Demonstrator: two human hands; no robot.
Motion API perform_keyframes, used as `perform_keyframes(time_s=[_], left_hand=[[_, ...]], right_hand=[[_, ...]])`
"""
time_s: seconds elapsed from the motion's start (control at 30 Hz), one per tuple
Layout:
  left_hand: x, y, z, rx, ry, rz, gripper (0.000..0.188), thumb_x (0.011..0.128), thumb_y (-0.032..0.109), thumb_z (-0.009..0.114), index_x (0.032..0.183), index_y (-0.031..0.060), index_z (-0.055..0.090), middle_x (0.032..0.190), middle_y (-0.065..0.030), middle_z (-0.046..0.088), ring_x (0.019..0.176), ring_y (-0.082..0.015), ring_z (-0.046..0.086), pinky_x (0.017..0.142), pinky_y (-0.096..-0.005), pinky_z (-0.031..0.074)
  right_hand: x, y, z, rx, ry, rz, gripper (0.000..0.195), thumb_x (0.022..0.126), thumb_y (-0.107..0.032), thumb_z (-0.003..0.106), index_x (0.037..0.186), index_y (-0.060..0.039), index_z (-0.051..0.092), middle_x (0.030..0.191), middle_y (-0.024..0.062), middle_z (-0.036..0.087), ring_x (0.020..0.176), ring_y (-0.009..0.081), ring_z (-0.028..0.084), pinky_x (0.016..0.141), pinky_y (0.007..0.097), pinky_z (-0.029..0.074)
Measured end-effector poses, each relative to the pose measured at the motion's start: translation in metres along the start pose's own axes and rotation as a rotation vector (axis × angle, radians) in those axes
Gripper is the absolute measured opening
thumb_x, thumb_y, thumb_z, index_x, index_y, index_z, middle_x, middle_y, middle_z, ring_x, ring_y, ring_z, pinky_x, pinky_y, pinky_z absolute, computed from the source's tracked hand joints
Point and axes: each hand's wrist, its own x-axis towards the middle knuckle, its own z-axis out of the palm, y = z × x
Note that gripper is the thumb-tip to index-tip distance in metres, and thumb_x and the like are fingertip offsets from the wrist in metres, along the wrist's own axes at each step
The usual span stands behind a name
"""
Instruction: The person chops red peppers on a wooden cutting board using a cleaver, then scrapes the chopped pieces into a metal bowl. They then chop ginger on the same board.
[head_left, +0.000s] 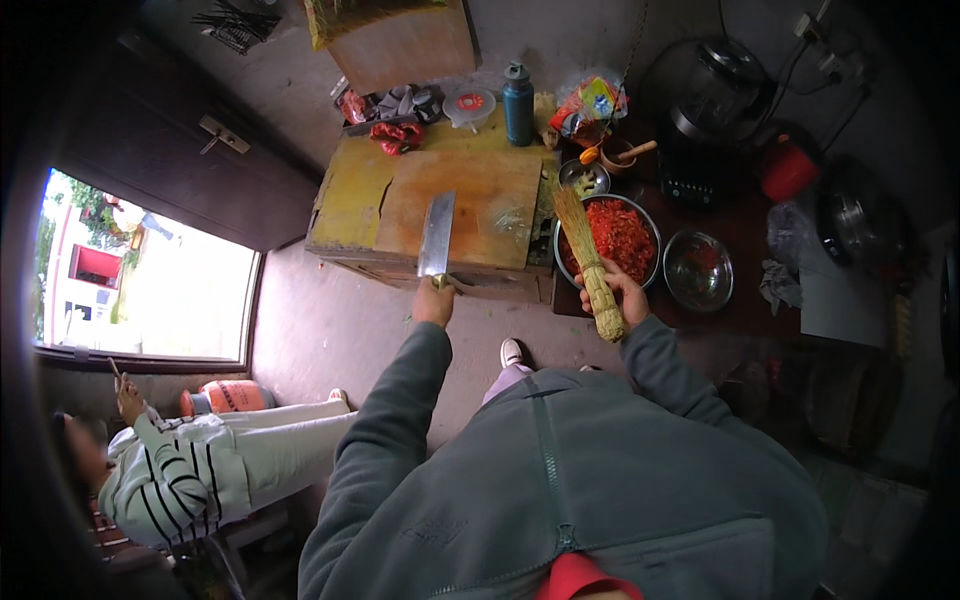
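Note:
My left hand (433, 302) grips the handle of a cleaver (437, 236), its broad blade pointing away from me over a wooden cutting board (465, 176). Reddish stains mark the board, which rests on a worn yellow-topped cabinet (341, 202). In my right hand (624, 294) is a bound straw brush (592, 277), held by its woven handle with the bristles pointing up and away. Behind the brush stands a metal bowl (655, 259) full of chopped red peppers (621, 234). A second metal bowl (697, 271), with a few red bits inside, sits to its right.
Along the wall stand a blue bottle (518, 109), a lidded plastic container (470, 106) and a small metal bowl (583, 178). A wooden mortar (619, 156) and a glass kettle (720, 90) are farther right. A person (180, 465) holding a phone sits at left, near an orange gas cylinder (236, 395).

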Motion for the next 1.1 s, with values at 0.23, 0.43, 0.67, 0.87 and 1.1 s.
perform_keyframes(time_s=[0.23, 0.43, 0.67, 0.87, 1.1], left_hand=[[0.107, 0.019, 0.008, 0.223, -0.072, 0.192, 0.033, 0.079, 0.025, 0.065, 0.108, 0.0095, 0.062, 0.099, -0.0205, 0.069, 0.096, -0.0396, 0.065, 0.083, -0.0497, 0.051], [0.130, 0.009, 0.036, 0.220, 0.051, 0.341, 0.042, 0.077, 0.027, 0.074, 0.114, 0.0129, 0.064, 0.108, -0.0139, 0.062, 0.102, -0.0350, 0.060, 0.085, -0.0465, 0.049], [0.092, 0.045, 0.083, -0.318, 0.116, 0.582, 0.035, 0.079, 0.014, 0.072, 0.112, 0.0088, 0.064, 0.100, -0.0128, 0.064, 0.092, -0.0292, 0.062, 0.083, -0.0389, 0.050], [-0.120, 0.244, 0.168, -0.619, -1.544, 0.106, 0.041, 0.096, 0.018, 0.059, 0.130, 0.0002, 0.044, 0.106, -0.0135, 0.062, 0.095, -0.0243, 0.064, 0.081, -0.0374, 0.054], [-0.146, 0.260, 0.326, -0.835, -1.238, 0.751, 0.034, 0.099, 0.013, 0.048, 0.130, 0.0014, 0.041, 0.125, -0.0180, 0.055, 0.106, -0.0286, 0.061, 0.087, -0.0412, 0.053]], right_hand=[[-0.013, -0.041, -0.006, 0.106, 0.120, -0.121, 0.048, 0.094, -0.035, 0.058, 0.130, -0.0043, 0.047, 0.102, 0.0115, 0.061, 0.069, 0.0184, 0.057, 0.060, 0.0329, 0.050], [-0.118, -0.073, -0.096, 0.032, 0.623, -0.459, 0.036, 0.094, -0.024, 0.057, 0.127, -0.0125, 0.050, 0.099, 0.0071, 0.059, 0.072, 0.0163, 0.058, 0.063, 0.0308, 0.052], [-0.206, -0.073, -0.156, 0.102, 0.793, -0.503, 0.046, 0.092, -0.019, 0.056, 0.136, -0.0081, 0.046, 0.097, 0.0063, 0.057, 0.078, 0.0183, 0.057, 0.065, 0.0337, 0.053], [-0.192, -0.099, -0.207, 0.115, 0.704, -0.379, 0.048, 0.094, -0.022, 0.055, 0.138, -0.0056, 0.045, 0.097, 0.0061, 0.056, 0.076, 0.0168, 0.057, 0.063, 0.0321, 0.052], [-0.187, -0.181, -0.229, -0.363, 0.505, -0.071, 0.052, 0.090, -0.014, 0.060, 0.138, -0.0093, 0.040, 0.097, 0.0075, 0.058, 0.073, 0.0138, 0.059, 0.062, 0.0286, 0.051]])
